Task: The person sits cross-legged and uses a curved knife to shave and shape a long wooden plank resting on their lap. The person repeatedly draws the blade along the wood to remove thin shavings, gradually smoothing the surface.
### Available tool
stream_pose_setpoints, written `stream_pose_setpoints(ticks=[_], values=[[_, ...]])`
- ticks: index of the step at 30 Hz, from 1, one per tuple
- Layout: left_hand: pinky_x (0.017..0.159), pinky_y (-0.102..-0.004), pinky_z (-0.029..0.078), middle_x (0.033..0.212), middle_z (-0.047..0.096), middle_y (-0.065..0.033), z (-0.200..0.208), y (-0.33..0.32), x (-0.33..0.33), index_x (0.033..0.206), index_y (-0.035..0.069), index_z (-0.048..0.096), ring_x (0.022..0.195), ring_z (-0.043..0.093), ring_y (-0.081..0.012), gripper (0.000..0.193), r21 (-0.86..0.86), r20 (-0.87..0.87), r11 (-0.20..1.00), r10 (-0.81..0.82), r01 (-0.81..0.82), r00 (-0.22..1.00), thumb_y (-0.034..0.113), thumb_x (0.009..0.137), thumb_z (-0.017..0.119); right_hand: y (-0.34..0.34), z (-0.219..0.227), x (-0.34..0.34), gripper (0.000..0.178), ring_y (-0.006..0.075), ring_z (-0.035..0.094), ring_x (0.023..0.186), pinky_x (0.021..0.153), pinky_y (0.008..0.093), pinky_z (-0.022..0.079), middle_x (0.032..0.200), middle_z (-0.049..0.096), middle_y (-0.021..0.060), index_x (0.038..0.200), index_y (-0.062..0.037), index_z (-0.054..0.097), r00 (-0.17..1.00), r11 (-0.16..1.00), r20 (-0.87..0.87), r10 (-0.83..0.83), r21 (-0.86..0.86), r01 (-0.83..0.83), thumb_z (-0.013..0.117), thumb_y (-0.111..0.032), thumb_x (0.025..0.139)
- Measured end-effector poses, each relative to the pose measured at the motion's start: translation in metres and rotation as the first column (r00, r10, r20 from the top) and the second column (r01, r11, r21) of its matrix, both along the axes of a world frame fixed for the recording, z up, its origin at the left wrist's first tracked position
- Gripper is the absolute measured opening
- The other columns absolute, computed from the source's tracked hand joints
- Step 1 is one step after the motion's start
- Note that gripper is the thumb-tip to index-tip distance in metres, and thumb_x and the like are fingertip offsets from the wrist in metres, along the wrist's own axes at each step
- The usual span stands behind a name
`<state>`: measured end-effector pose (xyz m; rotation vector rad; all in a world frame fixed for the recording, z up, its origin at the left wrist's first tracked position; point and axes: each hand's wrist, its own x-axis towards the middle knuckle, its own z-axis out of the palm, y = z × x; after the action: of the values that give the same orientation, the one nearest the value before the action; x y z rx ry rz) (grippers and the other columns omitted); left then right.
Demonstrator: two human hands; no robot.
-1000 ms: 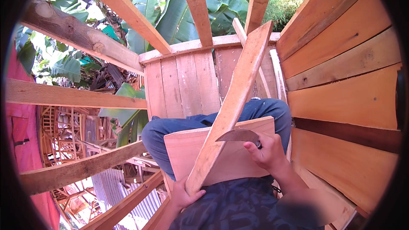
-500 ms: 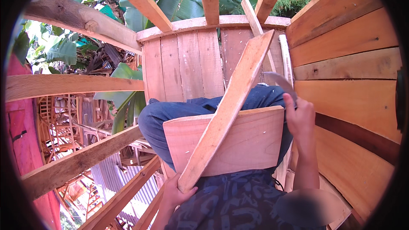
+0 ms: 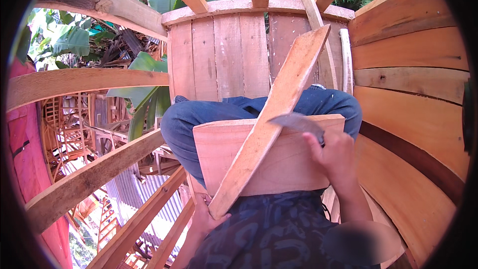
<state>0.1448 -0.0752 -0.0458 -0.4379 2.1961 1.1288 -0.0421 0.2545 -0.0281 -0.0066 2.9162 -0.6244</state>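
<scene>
A long, narrow wooden plank slants across a wide pale board that lies over my lap. My left hand is closed round the plank's near end, close to my dark shirt. In my right hand is a knife with a broad curved blade, its handle mostly hidden by the fingers. The blade points left over the board, and its tip overlaps the right edge of the plank about midway along. Whether the tip touches the wood I cannot tell.
I sit cross-legged on a plank floor dotted with small chips. A thin strip of wood leans beyond the plank's far end. Plank walling rises on the right. Spaced wooden bars stand on the left, with corrugated metal sheets below.
My right hand has swung the knife left and nearer to me, from beside my right knee to the plank's edge. My left hand keeps its hold. The view has shifted slightly.
</scene>
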Motion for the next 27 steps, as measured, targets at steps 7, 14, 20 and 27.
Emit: stream_pose_setpoints(ticks=[7, 14, 20, 27], values=[[0.084, -0.0359, 0.044, 0.104, 0.036, -0.0144, -0.006, 0.003, 0.008, 0.113, -0.002, 0.027, 0.100, 0.051, -0.0259, 0.090, 0.074, -0.048, 0.995, 0.069, -0.065, 0.997, 0.041, 0.060, 0.086, -0.003, 0.022, 0.001, 0.061, 0.0360, 0.059, 0.050, 0.047, 0.0435, 0.045, 0.053, 0.055, 0.0204, 0.057, 0.0012, 0.059, 0.996, 0.997, 0.049, 0.081, 0.008, -0.081, 0.063, -0.054, 0.081], [0.086, -0.0370, 0.048, 0.117, 0.039, -0.0210, -0.020, -0.001, 0.017, 0.133, -0.008, 0.013, 0.098, 0.061, -0.0315, 0.111, 0.122, -0.055, 0.989, 0.094, -0.087, 0.994, 0.044, 0.064, 0.083, -0.006, 0.003, -0.008, 0.061, 0.0338, 0.058, 0.049, 0.048, 0.0413, 0.046, 0.051, 0.054, 0.0176, 0.056, -0.0002, 0.060, 0.997, 0.997, 0.026, 0.078, 0.019, -0.079, 0.064, -0.056, 0.078], [0.091, -0.0375, 0.046, 0.106, 0.061, -0.0258, -0.004, 0.015, -0.004, 0.141, -0.003, 0.009, 0.100, 0.064, -0.0339, 0.112, 0.175, -0.049, 0.977, 0.135, -0.125, 0.990, 0.039, 0.066, 0.080, -0.007, 0.006, -0.020, 0.060, 0.0314, 0.060, 0.050, 0.046, 0.0389, 0.047, 0.054, 0.058, 0.0153, 0.063, -0.0015, 0.065, 0.993, 0.994, -0.082, 0.090, 0.067, -0.085, 0.062, -0.059, 0.078], [0.090, -0.0390, 0.047, 0.105, 0.062, -0.0276, -0.012, 0.006, -0.001, 0.142, -0.002, 0.007, 0.101, 0.063, -0.0359, 0.112, 0.067, -0.123, 0.997, -0.028, 0.036, 0.992, 0.037, 0.066, 0.080, 0.085, 0.005, -0.059, 0.063, 0.0132, 0.037, 0.049, 0.044, 0.0379, 0.028, 0.049, 0.041, 0.0113, 0.058, 0.0022, 0.047, 0.856, 0.857, -0.091, -0.509, -0.147, 0.494, 0.052, -0.050, 0.093]])
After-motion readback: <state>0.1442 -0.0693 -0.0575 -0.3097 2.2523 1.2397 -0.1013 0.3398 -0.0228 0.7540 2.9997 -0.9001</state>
